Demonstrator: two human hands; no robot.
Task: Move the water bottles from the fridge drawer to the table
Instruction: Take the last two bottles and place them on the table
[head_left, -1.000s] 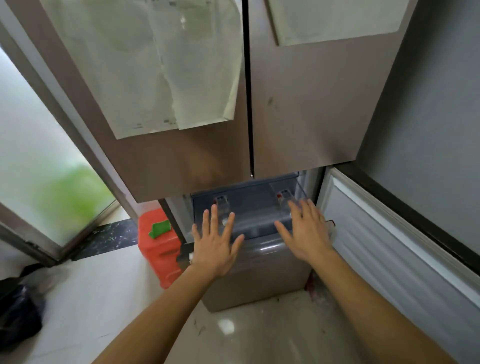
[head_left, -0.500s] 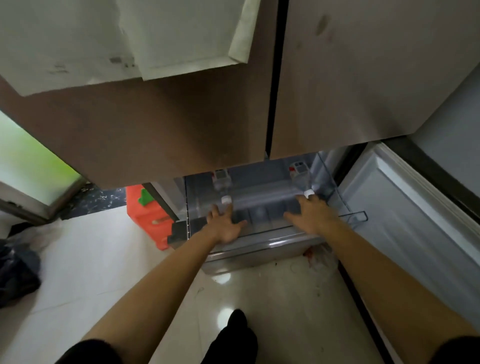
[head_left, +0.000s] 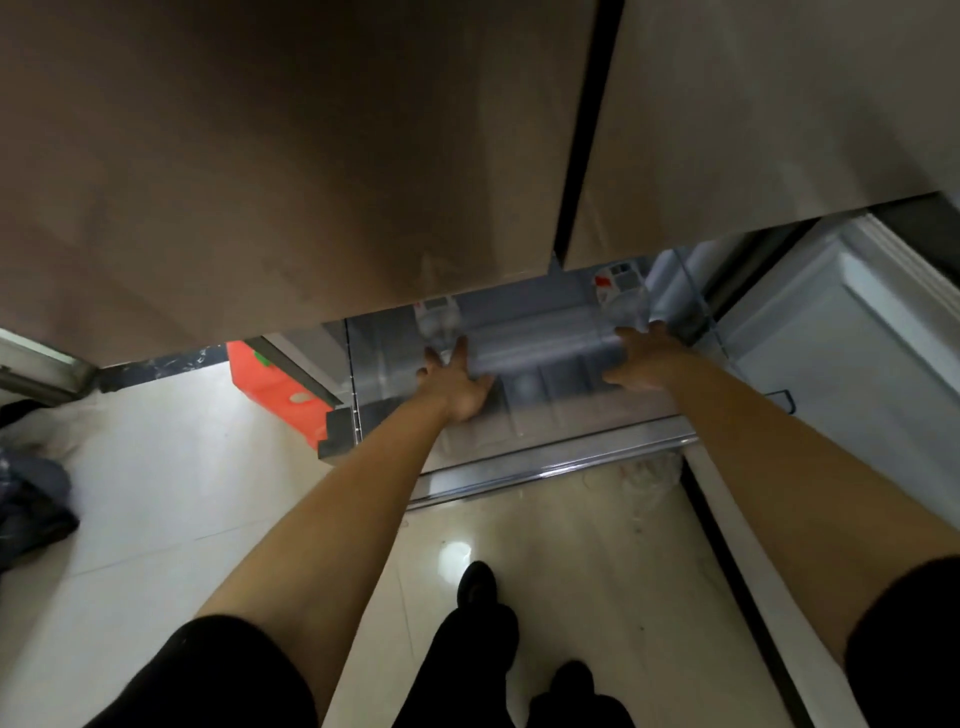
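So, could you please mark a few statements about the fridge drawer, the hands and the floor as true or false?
1. The left hand and the right hand both reach into the open drawer. True.
2. The upper fridge doors stand open. False: both are shut.
3. An orange container stands on the floor to the left of the drawer. True.
4. The left hand holds a bottle up above the drawer. False: its fingers are spread, and the bottle next to them lies in the drawer.
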